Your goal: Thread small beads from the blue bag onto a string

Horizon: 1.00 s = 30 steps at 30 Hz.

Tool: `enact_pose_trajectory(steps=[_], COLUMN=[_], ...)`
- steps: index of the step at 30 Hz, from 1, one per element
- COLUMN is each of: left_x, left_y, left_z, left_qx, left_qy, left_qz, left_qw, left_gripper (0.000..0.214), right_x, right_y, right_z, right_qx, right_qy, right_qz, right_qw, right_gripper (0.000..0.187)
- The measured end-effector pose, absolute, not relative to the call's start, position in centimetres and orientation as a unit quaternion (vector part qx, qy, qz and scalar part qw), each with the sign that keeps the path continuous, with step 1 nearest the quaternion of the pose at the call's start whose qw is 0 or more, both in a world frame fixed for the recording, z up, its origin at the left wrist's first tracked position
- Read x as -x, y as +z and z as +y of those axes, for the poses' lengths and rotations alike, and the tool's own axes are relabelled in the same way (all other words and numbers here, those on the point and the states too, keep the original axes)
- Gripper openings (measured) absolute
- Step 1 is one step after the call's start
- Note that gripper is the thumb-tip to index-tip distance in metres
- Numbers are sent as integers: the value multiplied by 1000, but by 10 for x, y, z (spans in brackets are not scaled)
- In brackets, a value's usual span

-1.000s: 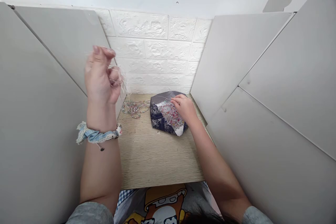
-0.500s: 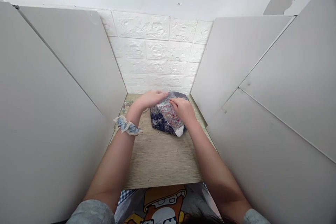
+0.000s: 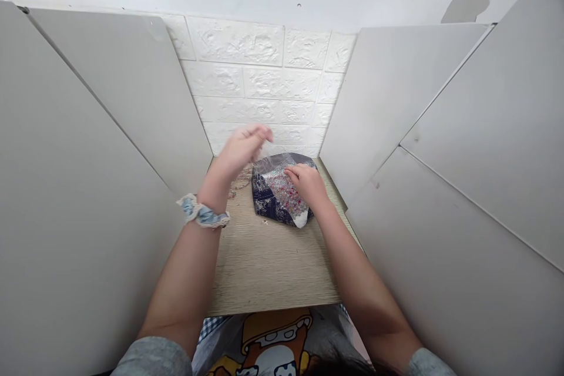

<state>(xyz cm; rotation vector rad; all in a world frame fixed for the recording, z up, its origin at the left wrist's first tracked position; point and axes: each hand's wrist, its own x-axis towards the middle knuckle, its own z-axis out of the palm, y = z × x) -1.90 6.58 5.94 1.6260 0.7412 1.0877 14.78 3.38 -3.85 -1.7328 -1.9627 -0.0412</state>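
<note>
A dark blue patterned box (image 3: 264, 202) sits at the far end of the wooden tabletop (image 3: 268, 264), filled with small multicoloured beads (image 3: 286, 194). My right hand (image 3: 306, 182) rests on the beads with its fingers curled and its fingertips pinched down among them; what they hold is hidden. My left hand (image 3: 242, 145) hovers just above the box's left rim, slightly blurred, fingers pinched together on a thin clear thread (image 3: 265, 154) that is barely visible. A strand of threaded beads (image 3: 240, 179) lies on the table left of the box, partly behind my left wrist.
Grey panels (image 3: 132, 106) wall in the narrow table on the left and right (image 3: 396, 88). A white brick-pattern wall (image 3: 264, 88) closes the far end. A blue lace scrunchie (image 3: 200, 214) is on my left wrist. A tiny loose bead (image 3: 264, 222) lies before the box.
My left hand came down from high on the left to the box, met my right hand there, and has now lifted slightly up and left. My right hand stayed on the beads.
</note>
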Motion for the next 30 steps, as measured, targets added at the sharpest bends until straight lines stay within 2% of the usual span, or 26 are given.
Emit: enact_pose_trajectory(steps=[5,9,14,17,19,22,25,27,30], left_x=[53,64,59,47,34,15,-2,-10,-14], left_y=[99,114,97,79,67,50,33,22,11], left_z=[43,24,40,56,62,67,71,74,78], left_qx=[-475,-440,-520,-624,-688,-785,-842,-859,-871], left_qy=[709,723,598,477,402,293,178,133,129], left_qz=[131,109,223,366,427,443,438,431,413], left_qw=[505,521,567,498,427,320,262,240,233], left_gripper=[28,31,23,15,19,34,43,43,37], right_x=[-156,-156,-153,-151,-150,-148,-148,-149,-150], right_y=[-45,-46,-42,-41,-40,-40,-41,-41,-41], right_z=[35,36,35,34,33,32,31,31,32], right_qx=[674,681,664,653,644,635,635,628,623], right_qy=[31,31,2,-23,-37,-48,-48,-41,-30], right_qz=[-720,-715,-712,-708,-709,-714,-715,-721,-724], right_qw=[165,157,227,268,284,291,289,290,295], right_gripper=[30,29,28,29,29,30,31,30,30])
